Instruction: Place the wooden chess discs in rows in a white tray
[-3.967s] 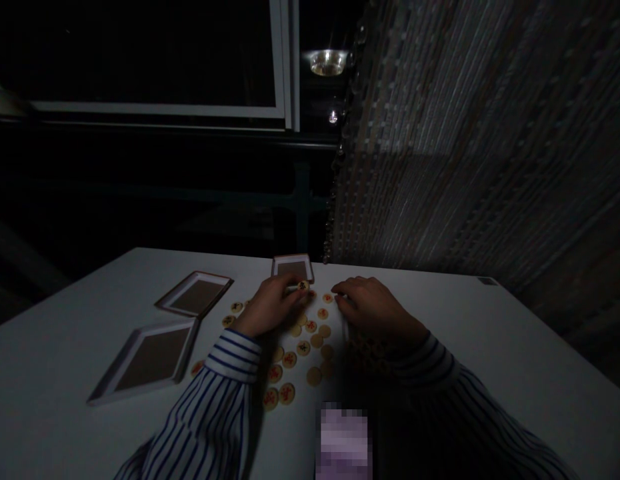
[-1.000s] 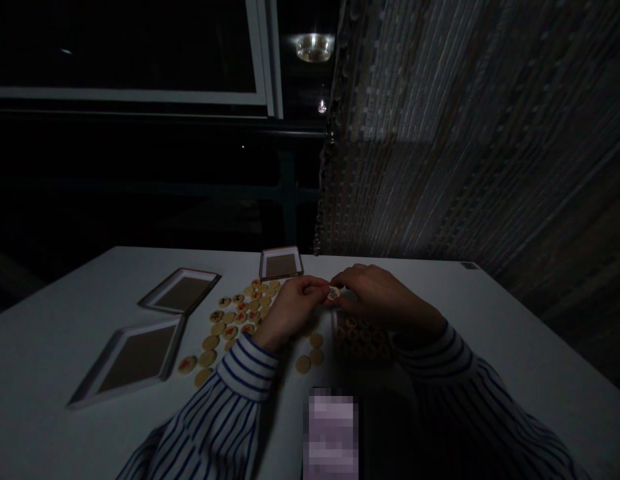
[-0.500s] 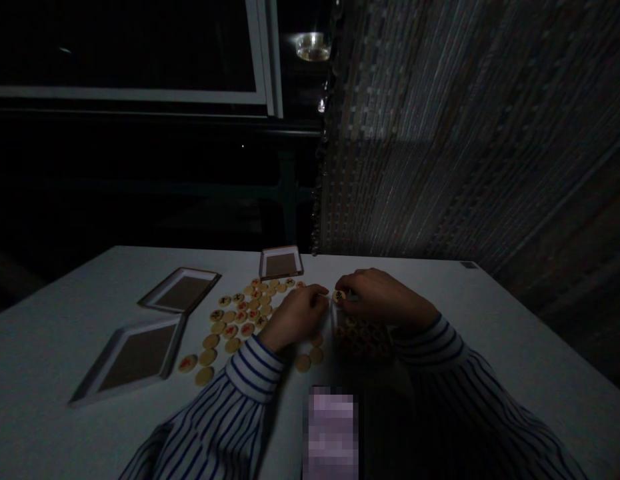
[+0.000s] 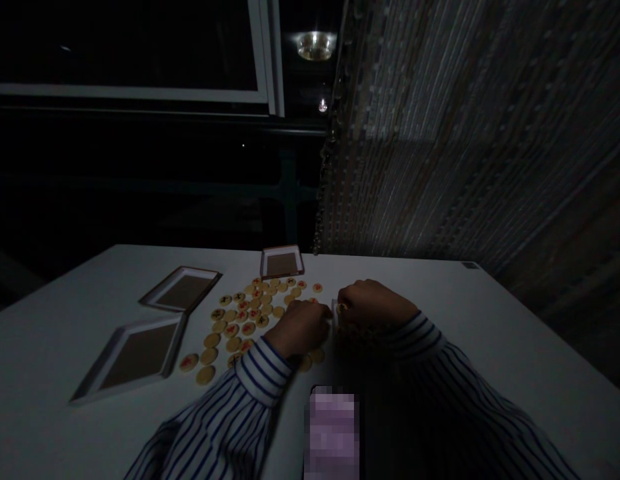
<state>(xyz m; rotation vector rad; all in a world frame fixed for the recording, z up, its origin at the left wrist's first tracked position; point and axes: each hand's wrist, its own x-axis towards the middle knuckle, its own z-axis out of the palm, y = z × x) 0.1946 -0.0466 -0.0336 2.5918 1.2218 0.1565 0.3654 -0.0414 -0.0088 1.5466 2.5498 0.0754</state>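
My right hand (image 4: 377, 301) is closed on a round xiangqi piece (image 4: 343, 307), holding it at the far left corner of a shallow box (image 4: 334, 313). Pieces lie inside that box, mostly in shadow under my wrist. My left hand (image 4: 303, 325) is by the box's left side, its fingers curled together; whatever they may hold is hidden. Loose xiangqi pieces (image 4: 231, 329) with red or black characters, some blank side up, spread over the white table (image 4: 385, 263) left of and beyond my left hand.
Two shallow open trays stand at the left, a nearer one (image 4: 135, 353) and a farther one (image 4: 183, 289). A smaller tray (image 4: 282, 262) sits at the back. A phone (image 4: 333, 433) lies at the front edge. A bead curtain (image 4: 440, 133) hangs behind the table.
My right hand has lowered with the piece toward the box. My left hand has moved down and its extended fingers have curled in, uncovering pieces behind it.
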